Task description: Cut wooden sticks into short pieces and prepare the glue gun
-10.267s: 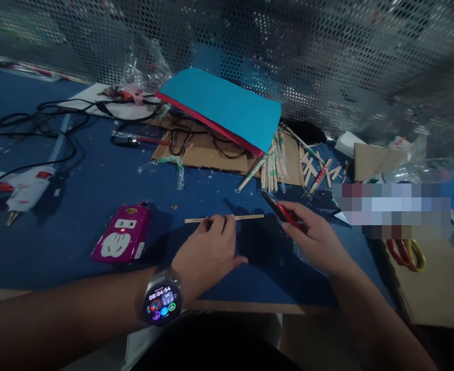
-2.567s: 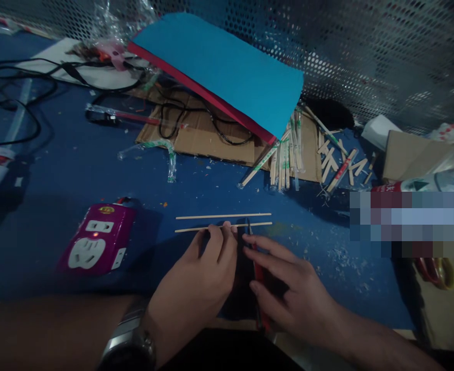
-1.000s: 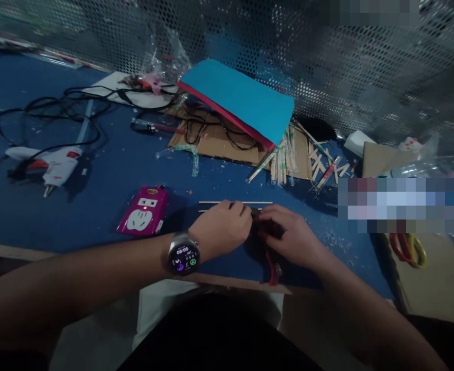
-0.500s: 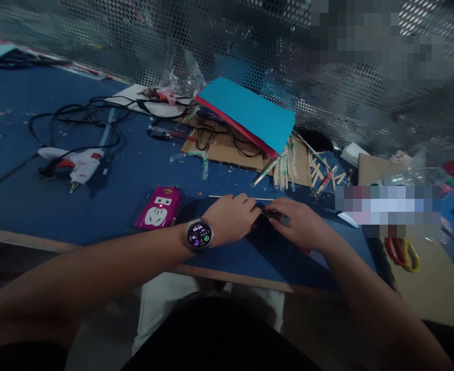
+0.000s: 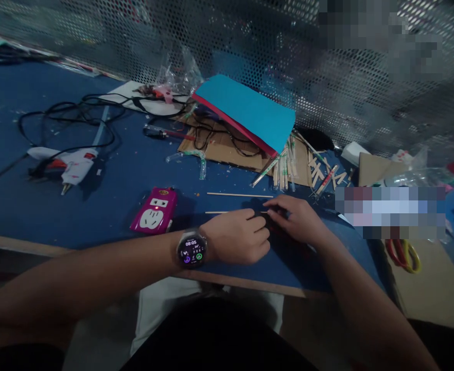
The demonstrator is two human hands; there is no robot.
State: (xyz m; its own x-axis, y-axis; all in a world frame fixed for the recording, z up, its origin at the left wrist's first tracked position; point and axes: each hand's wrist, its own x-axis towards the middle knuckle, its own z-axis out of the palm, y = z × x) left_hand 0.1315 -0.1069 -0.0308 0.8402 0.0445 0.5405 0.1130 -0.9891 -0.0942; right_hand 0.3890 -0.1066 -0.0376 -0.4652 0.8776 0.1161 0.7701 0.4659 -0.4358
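Two thin wooden sticks lie roughly parallel on the blue table: the far stick [image 5: 239,195] shows in full, while the near stick [image 5: 219,212] runs behind my left hand [image 5: 240,237]. That hand, with a watch [image 5: 192,250] on its wrist, has its fingers curled; whatever is inside them is hidden. My right hand [image 5: 296,219] is at the right ends of the sticks, thumb and index fingertips close to the near stick's end. Its other fingers are bent, and whether it grips the stick is unclear.
A magenta power socket [image 5: 155,210] sits left of the sticks. A white glue gun [image 5: 76,165] with a black cable lies farther left. Behind are blue card [image 5: 250,111], cardboard [image 5: 227,152] and several wooden sticks [image 5: 284,170]. Scissors [image 5: 402,255] lie at the right.
My left hand has moved nearer to me and curled more. The near stick now shows on the table beside it, and the far stick is fully uncovered. My right hand has shifted slightly.
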